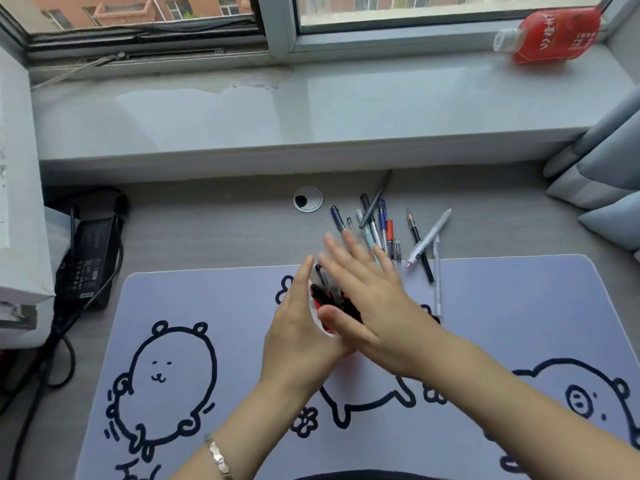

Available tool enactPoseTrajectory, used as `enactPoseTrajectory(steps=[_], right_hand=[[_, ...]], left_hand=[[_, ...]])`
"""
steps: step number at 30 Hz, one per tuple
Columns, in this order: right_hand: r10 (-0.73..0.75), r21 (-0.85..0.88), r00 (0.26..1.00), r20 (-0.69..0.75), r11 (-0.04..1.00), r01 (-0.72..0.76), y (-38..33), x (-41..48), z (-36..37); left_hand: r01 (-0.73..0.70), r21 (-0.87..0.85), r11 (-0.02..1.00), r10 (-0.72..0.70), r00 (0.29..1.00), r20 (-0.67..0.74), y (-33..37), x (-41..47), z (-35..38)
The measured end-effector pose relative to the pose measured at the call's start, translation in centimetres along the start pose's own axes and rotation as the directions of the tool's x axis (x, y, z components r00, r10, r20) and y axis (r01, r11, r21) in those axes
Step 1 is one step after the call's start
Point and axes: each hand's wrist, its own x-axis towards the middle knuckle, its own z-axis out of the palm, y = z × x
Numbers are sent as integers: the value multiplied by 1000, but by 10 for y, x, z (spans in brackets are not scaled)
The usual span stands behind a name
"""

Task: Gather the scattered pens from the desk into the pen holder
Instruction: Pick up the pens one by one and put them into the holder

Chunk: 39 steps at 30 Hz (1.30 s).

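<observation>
A red pen holder point(326, 328) with a white rim stands on the mat at the centre, mostly hidden by my hands. Several dark pens point(329, 294) stick up inside it. My left hand point(298, 341) is wrapped against the holder's left side. My right hand point(374, 306) hovers flat over the holder's right side, fingers spread and blurred, with nothing in it. Beyond my fingers several scattered pens point(377, 225) lie on the desk. To their right are a white pen point(431, 237), a black pen point(421, 252) and a clear pen point(437, 285).
A lilac desk mat point(207, 299) with cartoon drawings covers the near desk. A black power adapter point(86, 258) with cables and a white box point(17, 202) sit at the left. A cable grommet point(308, 199) lies behind the pens. A red bottle point(554, 36) lies on the windowsill; a curtain point(602, 168) hangs at the right.
</observation>
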Motion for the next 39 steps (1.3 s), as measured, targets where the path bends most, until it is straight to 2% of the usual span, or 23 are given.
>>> enactPoseTrajectory(steps=[1,3,4,5,7,8,9,11,13,16,18,20,21,23,25,26,30,34,37,39], right_hand=[[-29,82,999,-22,996,31,3,0,-6],[-16,126,974,-225,991,45,19,0,-19],[54,121,946,-320,993,-16,36,2,-23],[171,131,920,-353,982,-133,55,5,-28],[423,84,864,-272,905,-417,98,10,-30],[482,-23,847,-223,866,-499,118,12,-29],[492,-147,852,-177,843,-518,134,13,-26],[427,-392,902,-60,821,-415,152,16,-22],[329,-538,943,49,804,-253,157,21,-21],[138,-601,990,35,794,-89,166,26,-21],[92,-525,991,-98,841,-130,160,26,-29],[245,-318,936,-252,893,-320,153,24,-39],[388,-184,877,-282,875,-447,151,21,-44],[646,11,733,-213,752,-659,159,15,-47],[761,53,632,-147,645,-763,164,11,-40],[781,77,607,-146,621,-780,166,13,-33],[801,107,566,-195,592,-799,166,20,-7],[786,158,590,-184,616,-772,161,22,-6],[744,388,631,-220,660,-643,132,19,-32],[693,635,686,-222,637,-437,97,14,-56]], left_hand=[[12,-20,1000,-12,1000,-4,0,3,-2],[11,-47,999,-12,1000,-23,0,7,-7],[6,-50,999,-8,999,-39,1,9,-11],[-5,-49,999,3,998,-55,2,11,-14],[-18,-50,999,14,997,-73,2,11,-19],[-18,-55,998,14,997,-80,2,11,-21],[-11,-59,998,6,996,-88,1,10,-22],[8,-58,998,-13,995,-99,0,6,-23],[26,-59,998,-32,994,-101,-3,3,-23],[32,-57,998,-37,995,-89,-10,-2,-24],[32,-53,998,-37,996,-85,-13,-3,-24],[35,-50,998,-39,996,-85,-14,-3,-24],[32,-51,998,-37,996,-86,-13,-2,-23],[20,-55,998,-24,996,-86,-12,-1,-21],[15,-60,998,-20,996,-81,-9,-1,-18],[15,-63,998,-19,997,-77,-8,-1,-17],[11,-44,999,-14,998,-59,-4,-1,-13],[-6,4,1000,6,999,-38,-6,-1,-14],[-6,-9,1000,5,999,-51,-9,0,-15],[5,-26,1000,-6,998,-62,-10,0,-15]])
